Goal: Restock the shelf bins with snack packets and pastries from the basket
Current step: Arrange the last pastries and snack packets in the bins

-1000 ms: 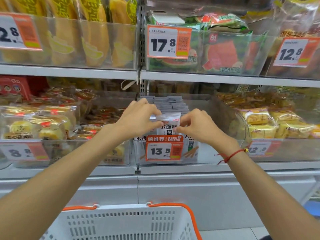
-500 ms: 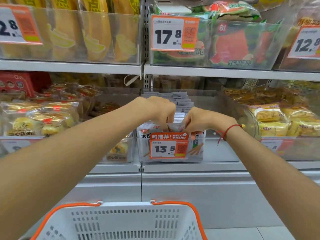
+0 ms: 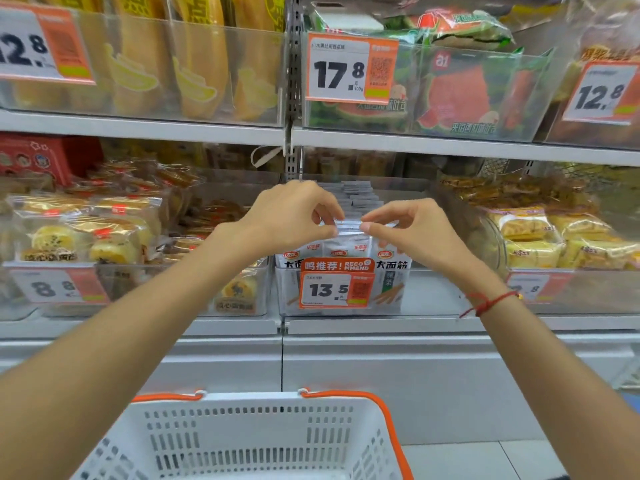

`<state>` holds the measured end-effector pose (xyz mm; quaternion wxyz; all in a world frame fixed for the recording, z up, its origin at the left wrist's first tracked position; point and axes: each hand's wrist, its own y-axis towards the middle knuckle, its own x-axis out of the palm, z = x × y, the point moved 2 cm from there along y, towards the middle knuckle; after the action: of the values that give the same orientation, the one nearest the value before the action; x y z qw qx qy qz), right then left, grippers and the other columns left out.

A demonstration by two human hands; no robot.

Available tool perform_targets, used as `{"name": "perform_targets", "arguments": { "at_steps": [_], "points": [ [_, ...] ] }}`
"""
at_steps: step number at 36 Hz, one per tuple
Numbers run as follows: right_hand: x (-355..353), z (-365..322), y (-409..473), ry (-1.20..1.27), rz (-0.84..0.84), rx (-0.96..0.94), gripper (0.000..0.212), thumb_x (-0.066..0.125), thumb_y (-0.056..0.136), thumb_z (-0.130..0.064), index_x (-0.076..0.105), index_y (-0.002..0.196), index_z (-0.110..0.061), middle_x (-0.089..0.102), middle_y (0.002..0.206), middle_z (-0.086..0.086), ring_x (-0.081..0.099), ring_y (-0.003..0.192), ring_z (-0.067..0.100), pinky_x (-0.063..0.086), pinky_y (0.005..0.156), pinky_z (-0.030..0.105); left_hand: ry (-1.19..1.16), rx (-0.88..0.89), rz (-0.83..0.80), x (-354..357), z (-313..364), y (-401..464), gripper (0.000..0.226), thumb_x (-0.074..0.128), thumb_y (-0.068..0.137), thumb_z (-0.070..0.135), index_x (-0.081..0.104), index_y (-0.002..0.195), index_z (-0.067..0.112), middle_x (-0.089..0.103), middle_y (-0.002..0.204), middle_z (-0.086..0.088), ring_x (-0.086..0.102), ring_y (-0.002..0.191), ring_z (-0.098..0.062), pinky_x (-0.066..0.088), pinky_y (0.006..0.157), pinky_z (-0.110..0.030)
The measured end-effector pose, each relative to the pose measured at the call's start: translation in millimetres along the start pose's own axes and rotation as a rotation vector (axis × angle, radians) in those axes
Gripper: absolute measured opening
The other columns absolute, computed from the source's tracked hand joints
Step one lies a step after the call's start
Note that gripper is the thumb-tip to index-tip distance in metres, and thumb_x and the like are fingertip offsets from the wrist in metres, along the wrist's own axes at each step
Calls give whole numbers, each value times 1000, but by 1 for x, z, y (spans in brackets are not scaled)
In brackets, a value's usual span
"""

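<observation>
Both hands work above the clear shelf bin at the middle of the lower shelf. The left hand pinches the left end of the top seal of a silver snack packet between thumb and forefinger; the right hand pinches the right end of the same seal in the same way (remaining fingers loosely curled). The packet stands upright at the front of the bin, just behind the orange price tag marked 13.5, with like packets touching it on either side and a row of grey packet tops behind it. A red cord circles the right wrist. The white basket with orange handles sits at the bottom edge of the view, below the shelf front; its contents cannot be made out. Neighbouring bins hold wrapped pastries.
</observation>
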<state>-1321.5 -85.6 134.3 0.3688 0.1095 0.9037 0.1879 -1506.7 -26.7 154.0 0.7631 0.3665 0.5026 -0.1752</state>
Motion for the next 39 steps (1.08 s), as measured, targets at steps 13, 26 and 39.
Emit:
{"name": "perform_targets", "arguments": {
  "at_steps": [13,26,39],
  "points": [
    [89,40,-78,-67,-662,287,17,67,88,-9,71,104,-11,70,86,6,64,67,8,51,59,15,-396,-353,124,95,-11,-120,10,64,88,32,70,94,37,67,81,21,61,78,5,51,71,-22],
    [246,155,-222,-89,-1097,741,24,62,92,-9,67,115,-3,65,97,18,57,68,14,48,60,17,-588,-788,-667,318,-54,-270,16,57,93,33,65,107,30,66,116,7,65,101,-13,52,87,-29],
    [296,194,-331,-486,-1645,765,41,64,88,-48,51,72,-13,61,88,6,49,68,21,40,76,36,-603,-596,-1375,410,1,-380,37,54,93,48,70,103,16,65,92,2,58,85,-17,49,87,-34]
  ]
}}
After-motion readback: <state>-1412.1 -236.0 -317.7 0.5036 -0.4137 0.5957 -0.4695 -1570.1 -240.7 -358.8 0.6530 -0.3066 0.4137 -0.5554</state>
